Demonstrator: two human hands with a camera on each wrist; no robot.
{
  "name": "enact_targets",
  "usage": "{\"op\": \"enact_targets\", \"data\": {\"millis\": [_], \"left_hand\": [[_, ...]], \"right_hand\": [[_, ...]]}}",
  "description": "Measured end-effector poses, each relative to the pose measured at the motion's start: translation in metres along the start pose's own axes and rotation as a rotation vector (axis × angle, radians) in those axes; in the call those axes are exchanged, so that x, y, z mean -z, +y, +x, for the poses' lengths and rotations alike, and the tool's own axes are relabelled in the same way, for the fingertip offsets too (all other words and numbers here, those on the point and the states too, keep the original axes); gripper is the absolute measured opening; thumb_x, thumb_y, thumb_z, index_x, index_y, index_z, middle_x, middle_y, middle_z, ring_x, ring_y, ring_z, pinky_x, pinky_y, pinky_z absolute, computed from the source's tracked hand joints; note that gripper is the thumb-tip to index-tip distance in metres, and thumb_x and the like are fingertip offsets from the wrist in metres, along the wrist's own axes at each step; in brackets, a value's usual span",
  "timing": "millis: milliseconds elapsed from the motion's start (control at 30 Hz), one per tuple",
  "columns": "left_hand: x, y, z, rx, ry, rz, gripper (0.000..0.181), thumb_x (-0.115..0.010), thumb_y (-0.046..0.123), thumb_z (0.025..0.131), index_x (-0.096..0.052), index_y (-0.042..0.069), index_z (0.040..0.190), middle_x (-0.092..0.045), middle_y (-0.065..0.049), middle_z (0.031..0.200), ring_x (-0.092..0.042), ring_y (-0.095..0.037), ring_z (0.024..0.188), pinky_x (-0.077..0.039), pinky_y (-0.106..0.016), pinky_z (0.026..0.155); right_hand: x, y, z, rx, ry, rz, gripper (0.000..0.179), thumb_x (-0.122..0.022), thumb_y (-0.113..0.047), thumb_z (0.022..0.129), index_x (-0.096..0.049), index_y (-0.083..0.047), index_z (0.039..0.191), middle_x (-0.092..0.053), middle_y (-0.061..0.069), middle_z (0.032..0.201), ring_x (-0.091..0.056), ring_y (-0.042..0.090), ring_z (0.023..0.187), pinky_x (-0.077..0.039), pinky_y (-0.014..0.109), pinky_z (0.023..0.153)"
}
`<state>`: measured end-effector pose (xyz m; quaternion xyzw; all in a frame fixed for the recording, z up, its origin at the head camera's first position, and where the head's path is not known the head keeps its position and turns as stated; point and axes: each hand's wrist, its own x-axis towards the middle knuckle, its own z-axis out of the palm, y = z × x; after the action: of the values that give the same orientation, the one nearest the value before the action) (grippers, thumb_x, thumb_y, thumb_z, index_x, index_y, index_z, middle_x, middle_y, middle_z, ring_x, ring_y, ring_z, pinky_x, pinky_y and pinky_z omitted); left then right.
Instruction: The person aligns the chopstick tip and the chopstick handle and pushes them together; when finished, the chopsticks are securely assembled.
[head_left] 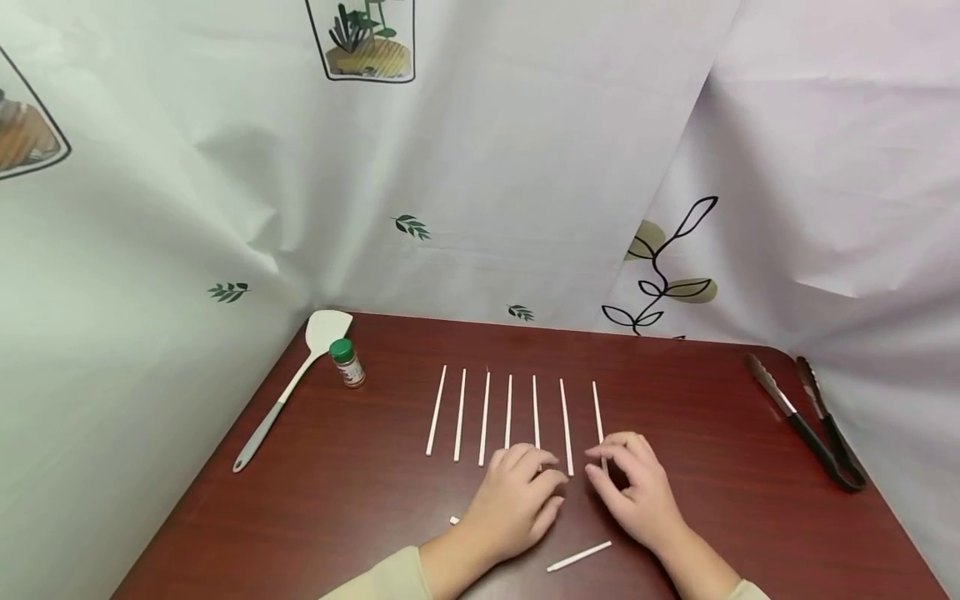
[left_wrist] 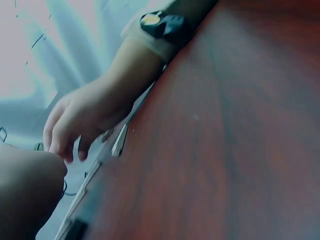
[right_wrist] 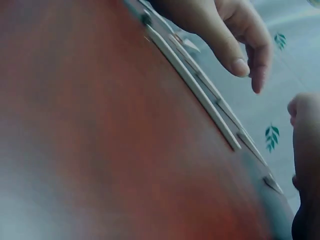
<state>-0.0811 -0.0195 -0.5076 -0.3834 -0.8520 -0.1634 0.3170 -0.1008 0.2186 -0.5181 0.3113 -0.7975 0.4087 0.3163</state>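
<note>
Several thin white sticks [head_left: 483,419] lie side by side in a row on the table. My left hand [head_left: 517,500] hovers with bent fingers over the near ends of the middle sticks. Its thumb and fingertips stand apart in the right wrist view, with nothing between them. At the rightmost stick [head_left: 597,408], my right hand [head_left: 636,492] spreads thumb and forefinger around the near end; whether it touches is unclear. A lone white stick [head_left: 579,557] lies slanted between my forearms. Another white stick [head_left: 454,521] is mostly hidden under my left wrist.
A white spatula [head_left: 273,412] and a green-capped spice jar [head_left: 348,367] are at the table's left. Black-handled metal tongs [head_left: 817,433] lie spread at the right edge. Printed white cloth [head_left: 510,167] hangs behind the dark red table [head_left: 360,500].
</note>
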Motion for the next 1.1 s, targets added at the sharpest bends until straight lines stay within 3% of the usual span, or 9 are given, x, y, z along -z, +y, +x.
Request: {"op": "enact_targets", "data": {"millis": [133,267,400,533,767,900,1100], "left_hand": [[0.011,-0.008,-0.016,-0.007,0.014,-0.056,0.019,-0.079,0.028,0.088,-0.075,0.024,0.106,-0.066,0.006,0.114,-0.059,-0.013,0.108,-0.045,-0.035,0.088],[0.019,-0.012,-0.033,-0.037,-0.023,-0.114,0.026,-0.080,0.027,0.087,-0.074,0.023,0.112,-0.065,0.009,0.110,-0.059,-0.011,0.104,-0.045,-0.032,0.089],[0.028,-0.020,-0.046,-0.070,-0.091,-0.185,0.035,-0.082,0.038,0.088,-0.072,0.023,0.118,-0.063,0.012,0.112,-0.058,-0.007,0.105,-0.044,-0.029,0.091],[0.039,-0.032,-0.056,-0.094,-0.137,-0.249,0.047,-0.082,0.052,0.087,-0.072,0.023,0.122,-0.064,0.016,0.114,-0.056,-0.004,0.107,-0.043,-0.027,0.092],[0.047,-0.048,-0.070,-0.103,-0.141,-0.349,0.042,-0.087,0.046,0.086,-0.077,0.024,0.120,-0.068,0.018,0.116,-0.058,-0.004,0.110,-0.043,-0.025,0.093],[0.046,-0.051,-0.071,-0.092,-0.119,-0.373,0.033,-0.091,0.040,0.083,-0.080,0.026,0.110,-0.069,0.017,0.116,-0.058,-0.003,0.109,-0.044,-0.025,0.090],[0.044,-0.054,-0.071,-0.094,-0.090,-0.382,0.020,-0.094,0.034,0.080,-0.082,0.029,0.095,-0.072,0.017,0.110,-0.060,-0.004,0.105,-0.044,-0.025,0.087]], "right_hand": [[-0.003,-0.017,-0.003,0.188,-0.070,0.151,0.018,-0.086,-0.007,0.084,-0.081,-0.011,0.101,-0.069,0.000,0.096,-0.061,0.017,0.090,-0.047,0.022,0.084],[-0.003,-0.038,-0.004,0.307,-0.213,0.262,0.029,-0.093,-0.013,0.079,-0.080,-0.012,0.105,-0.067,-0.003,0.098,-0.060,0.015,0.092,-0.047,0.025,0.081],[-0.003,-0.040,-0.018,0.301,-0.364,0.266,0.045,-0.097,-0.019,0.073,-0.079,-0.019,0.113,-0.063,-0.008,0.109,-0.055,0.015,0.105,-0.044,0.025,0.089],[-0.002,-0.034,-0.028,0.282,-0.446,0.225,0.039,-0.095,-0.024,0.080,-0.080,-0.028,0.115,-0.060,-0.011,0.116,-0.051,0.014,0.111,-0.041,0.024,0.095],[-0.002,-0.034,-0.029,0.255,-0.444,0.169,0.012,-0.085,-0.027,0.093,-0.079,-0.034,0.100,-0.060,-0.013,0.114,-0.051,0.011,0.109,-0.035,0.025,0.098],[-0.005,-0.034,-0.029,0.266,-0.419,0.123,0.018,-0.087,-0.023,0.091,-0.075,-0.034,0.099,-0.061,-0.018,0.110,-0.052,0.007,0.106,-0.036,0.026,0.096],[-0.005,-0.037,-0.026,0.215,-0.428,0.093,0.021,-0.082,-0.017,0.094,-0.069,-0.032,0.101,-0.063,-0.019,0.109,-0.054,0.004,0.105,-0.037,0.024,0.095]]}}
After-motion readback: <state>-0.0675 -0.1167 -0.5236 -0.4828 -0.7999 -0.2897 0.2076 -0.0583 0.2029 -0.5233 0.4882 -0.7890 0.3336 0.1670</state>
